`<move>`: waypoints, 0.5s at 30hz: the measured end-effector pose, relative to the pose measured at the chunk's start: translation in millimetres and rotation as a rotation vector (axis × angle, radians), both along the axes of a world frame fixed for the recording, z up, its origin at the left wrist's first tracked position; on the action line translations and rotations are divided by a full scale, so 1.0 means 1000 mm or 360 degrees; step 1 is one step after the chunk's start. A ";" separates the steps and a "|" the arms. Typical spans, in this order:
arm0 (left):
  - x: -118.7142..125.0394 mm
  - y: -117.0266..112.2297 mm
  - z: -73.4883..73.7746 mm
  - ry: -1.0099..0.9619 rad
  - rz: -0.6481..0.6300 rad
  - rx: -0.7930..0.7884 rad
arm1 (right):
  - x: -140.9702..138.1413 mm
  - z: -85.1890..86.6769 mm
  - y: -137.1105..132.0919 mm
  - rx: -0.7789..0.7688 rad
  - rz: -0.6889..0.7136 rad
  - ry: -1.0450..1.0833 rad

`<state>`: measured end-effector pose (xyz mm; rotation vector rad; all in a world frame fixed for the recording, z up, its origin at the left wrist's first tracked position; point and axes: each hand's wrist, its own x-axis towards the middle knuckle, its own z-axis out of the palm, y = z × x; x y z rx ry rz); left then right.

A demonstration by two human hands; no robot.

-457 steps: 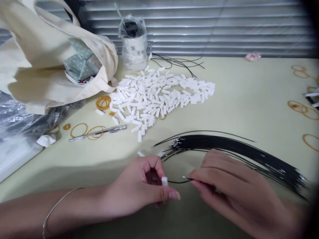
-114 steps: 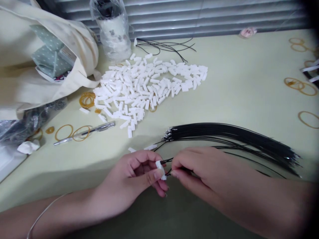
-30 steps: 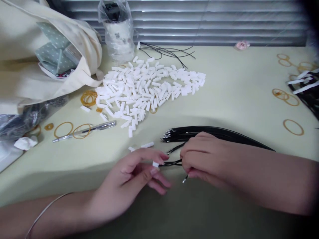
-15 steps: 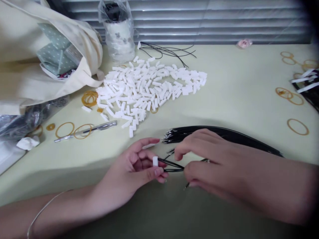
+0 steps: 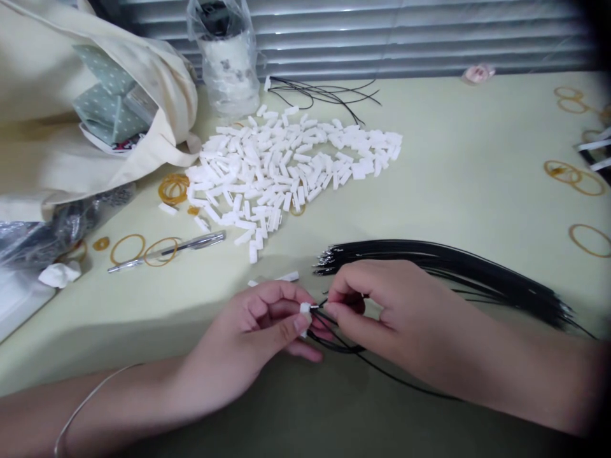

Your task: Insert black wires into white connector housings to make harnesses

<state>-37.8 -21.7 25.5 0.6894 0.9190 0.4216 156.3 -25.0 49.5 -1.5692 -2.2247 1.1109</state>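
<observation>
Between the thumb and fingers of my left hand (image 5: 267, 327) is a small white connector housing (image 5: 304, 310), with several black wires (image 5: 334, 345) running out of its right side. My right hand (image 5: 382, 299) pinches one black wire close to its metal-tipped end, right at the housing. Whether that tip is inside the housing, I cannot tell. Just behind my right hand lies a thick bundle of black wires (image 5: 458, 254) with bare metal terminals at both ends. A couple of loose white housings (image 5: 287, 277) rest beyond my left fingers.
A large pile of white housings (image 5: 267, 165) covers the table's middle. Behind it lies a wired connector (image 5: 324, 92) beside a plastic-wrapped cylinder (image 5: 229, 70). To the left are a pen (image 5: 191, 243), rubber bands (image 5: 128, 249) and a cloth bag (image 5: 176, 95); more rubber bands (image 5: 589, 240) lie right.
My right hand has moved left to the housing and now pinches a wire there. My left fingers have closed more around the housing. The view has shifted slightly.
</observation>
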 end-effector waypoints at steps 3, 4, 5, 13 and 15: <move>0.000 0.000 0.000 0.0024 -0.0012 0.0008 | -0.001 -0.001 0.000 0.0105 0.0017 -0.0007; 0.000 0.000 0.000 0.0031 -0.0016 0.0010 | -0.001 -0.002 -0.001 0.0146 0.0033 -0.0015; 0.000 0.000 0.000 0.0036 -0.0018 0.0012 | -0.001 -0.003 -0.002 0.0189 0.0050 -0.0027; 0.001 -0.001 0.001 0.0035 -0.0013 -0.0004 | -0.004 -0.008 -0.011 0.0649 0.0159 -0.0156; 0.001 -0.001 0.002 0.0026 -0.0008 -0.0002 | -0.004 -0.008 -0.012 0.0725 0.0166 -0.0164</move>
